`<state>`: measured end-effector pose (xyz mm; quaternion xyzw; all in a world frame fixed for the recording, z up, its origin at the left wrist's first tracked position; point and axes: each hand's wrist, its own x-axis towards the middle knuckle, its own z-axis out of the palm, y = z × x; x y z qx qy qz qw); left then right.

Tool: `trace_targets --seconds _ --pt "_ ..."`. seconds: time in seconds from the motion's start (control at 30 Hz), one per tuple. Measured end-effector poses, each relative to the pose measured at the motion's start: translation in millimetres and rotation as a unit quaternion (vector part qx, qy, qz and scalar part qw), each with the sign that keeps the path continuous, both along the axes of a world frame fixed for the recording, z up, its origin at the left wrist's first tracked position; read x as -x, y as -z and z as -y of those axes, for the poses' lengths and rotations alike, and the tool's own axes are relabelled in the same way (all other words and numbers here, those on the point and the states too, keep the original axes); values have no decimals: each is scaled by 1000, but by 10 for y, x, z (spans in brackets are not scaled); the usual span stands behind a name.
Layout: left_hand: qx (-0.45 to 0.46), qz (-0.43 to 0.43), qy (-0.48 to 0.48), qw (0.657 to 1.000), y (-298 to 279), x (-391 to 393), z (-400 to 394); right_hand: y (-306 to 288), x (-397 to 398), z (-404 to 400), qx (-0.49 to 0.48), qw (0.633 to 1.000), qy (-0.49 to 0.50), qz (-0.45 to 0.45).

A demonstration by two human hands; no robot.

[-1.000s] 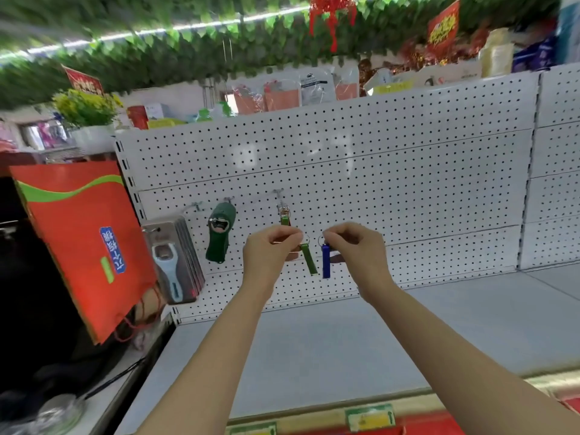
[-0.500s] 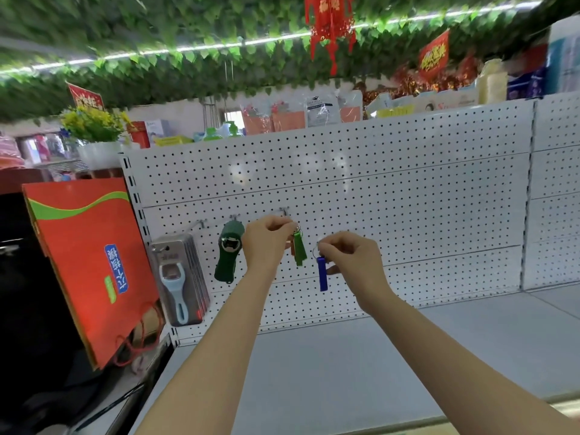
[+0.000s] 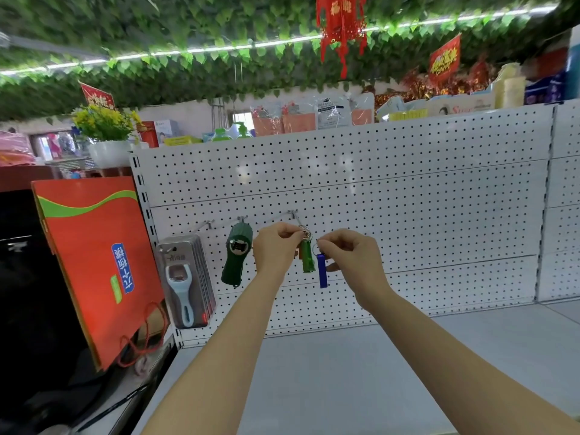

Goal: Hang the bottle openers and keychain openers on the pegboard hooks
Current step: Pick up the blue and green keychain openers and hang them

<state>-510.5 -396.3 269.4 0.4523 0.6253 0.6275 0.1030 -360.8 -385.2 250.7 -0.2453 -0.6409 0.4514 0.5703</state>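
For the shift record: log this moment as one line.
step: hanging | left hand: pinching green keychain opener ring at hook | right hand: holding blue keychain opener | pegboard: dark green opener hung

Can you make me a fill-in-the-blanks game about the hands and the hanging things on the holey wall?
1. The right hand holds a small keychain opener that is ____ in colour.
2. The left hand pinches the rings above a ____ keychain opener.
3. The packaged openers hang on the ____ side of the pegboard.

Missing words: blue; green; left
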Motion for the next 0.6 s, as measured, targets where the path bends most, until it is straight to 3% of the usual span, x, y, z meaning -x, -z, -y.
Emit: trace_targets --seconds 0.33,0.6 --pt "1 -103 27 994 12 96 210 -189 176 -52 9 999 25 -21" --pt "37 -139 47 989 31 95 229 -213 323 -155 21 999 43 -16"
